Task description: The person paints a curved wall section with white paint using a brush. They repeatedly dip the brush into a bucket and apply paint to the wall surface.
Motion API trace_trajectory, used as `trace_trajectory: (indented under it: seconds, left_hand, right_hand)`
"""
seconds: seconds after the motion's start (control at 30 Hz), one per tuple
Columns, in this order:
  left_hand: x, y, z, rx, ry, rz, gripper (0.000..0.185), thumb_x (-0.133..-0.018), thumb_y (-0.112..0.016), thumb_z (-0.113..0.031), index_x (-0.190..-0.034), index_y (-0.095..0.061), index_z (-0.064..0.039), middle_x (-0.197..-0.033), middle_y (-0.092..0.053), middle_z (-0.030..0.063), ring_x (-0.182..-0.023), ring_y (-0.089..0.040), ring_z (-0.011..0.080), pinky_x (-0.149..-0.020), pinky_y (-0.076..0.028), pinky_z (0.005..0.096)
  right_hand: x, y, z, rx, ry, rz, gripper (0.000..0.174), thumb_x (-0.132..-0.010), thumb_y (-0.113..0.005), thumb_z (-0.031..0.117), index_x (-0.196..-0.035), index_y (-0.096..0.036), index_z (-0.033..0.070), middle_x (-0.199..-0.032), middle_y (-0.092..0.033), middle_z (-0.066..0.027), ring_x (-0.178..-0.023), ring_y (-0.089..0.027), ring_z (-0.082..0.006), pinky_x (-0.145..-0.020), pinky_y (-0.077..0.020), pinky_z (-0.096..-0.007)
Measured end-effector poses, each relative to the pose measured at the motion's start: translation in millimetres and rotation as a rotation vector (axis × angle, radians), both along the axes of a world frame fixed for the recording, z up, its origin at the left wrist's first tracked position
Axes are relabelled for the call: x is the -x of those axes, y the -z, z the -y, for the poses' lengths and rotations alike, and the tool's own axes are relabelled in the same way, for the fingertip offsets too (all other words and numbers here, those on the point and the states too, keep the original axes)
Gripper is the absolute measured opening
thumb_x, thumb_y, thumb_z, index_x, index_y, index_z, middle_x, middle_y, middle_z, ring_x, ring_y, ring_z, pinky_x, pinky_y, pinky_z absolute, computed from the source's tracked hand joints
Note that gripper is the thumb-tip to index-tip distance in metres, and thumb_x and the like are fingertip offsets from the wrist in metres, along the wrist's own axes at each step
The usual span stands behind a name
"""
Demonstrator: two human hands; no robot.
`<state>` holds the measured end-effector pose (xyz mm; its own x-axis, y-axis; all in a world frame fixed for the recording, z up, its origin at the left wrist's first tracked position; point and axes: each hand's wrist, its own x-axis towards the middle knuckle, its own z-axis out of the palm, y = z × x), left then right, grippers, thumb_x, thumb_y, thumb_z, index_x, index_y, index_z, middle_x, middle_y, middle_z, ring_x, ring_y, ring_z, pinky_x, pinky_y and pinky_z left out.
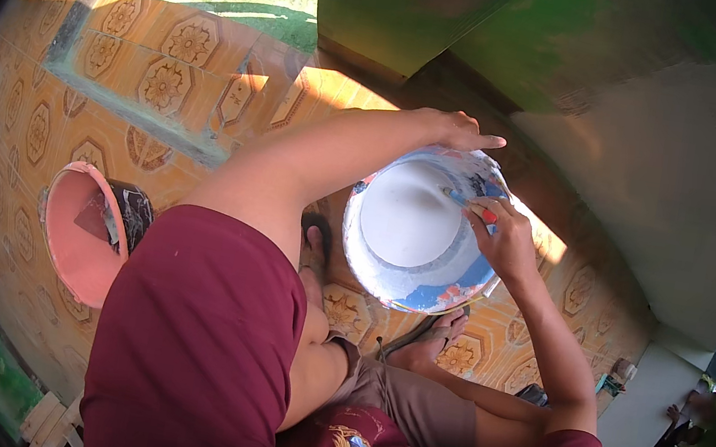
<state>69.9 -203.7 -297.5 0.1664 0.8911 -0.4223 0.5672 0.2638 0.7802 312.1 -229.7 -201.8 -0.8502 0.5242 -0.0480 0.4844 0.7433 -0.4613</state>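
A round bucket of white paint stands on the tiled floor before me. Smears of white, blue and pink coat its inner wall and rim. My left hand is on the far rim, one finger stretched out to the right; part of its grip is hidden behind the rim. In my right hand is a small tool with blue and red parts, held over the right inner side of the bucket. Its tip points toward the paint, but I cannot tell whether it touches the surface.
A pink bucket with a dark flat piece inside is at the left. A grey-green wall rises beyond the paint bucket. A raised tile edge crosses the floor at upper left. Another person is at the far right.
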Motion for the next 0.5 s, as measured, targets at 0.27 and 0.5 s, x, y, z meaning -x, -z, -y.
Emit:
trace_trajectory:
  seconds: [0.27, 0.5]
  left_hand:
    - [-9.3, 54.9, -6.5, -0.316, -0.064, -0.051, 0.099, -0.105, -0.03, -0.083, -0.069, -0.06, 0.004, -0.076, -0.062, 0.0203, -0.075, -0.066, 0.0376, -0.087, -0.053, 0.0566]
    - [-2.5, 23.7, -2.6, -0.088, -0.064, 0.072, 0.101, -0.102, -0.03, -0.087, -0.064, -0.057, 0.002, -0.073, -0.061, 0.02, -0.075, -0.066, 0.0362, -0.084, -0.053, 0.0567]
  right_hand:
    - [24.8, 35.0, 3.8, -0.037, 0.13, -0.075, 0.018, -0.091, -0.085, 0.01, -0.106, -0.078, 0.001, -0.101, -0.078, -0.0176, -0.09, -0.075, -0.0384, -0.081, -0.0599, -0.0429]
    - [22.9, 39.7, 0.8, -0.073, 0.129, -0.03, 0.02, -0.094, -0.081, 0.015, -0.111, -0.077, 0.005, -0.1, -0.075, -0.0184, -0.09, -0.074, -0.0399, -0.079, -0.0589, -0.0467]
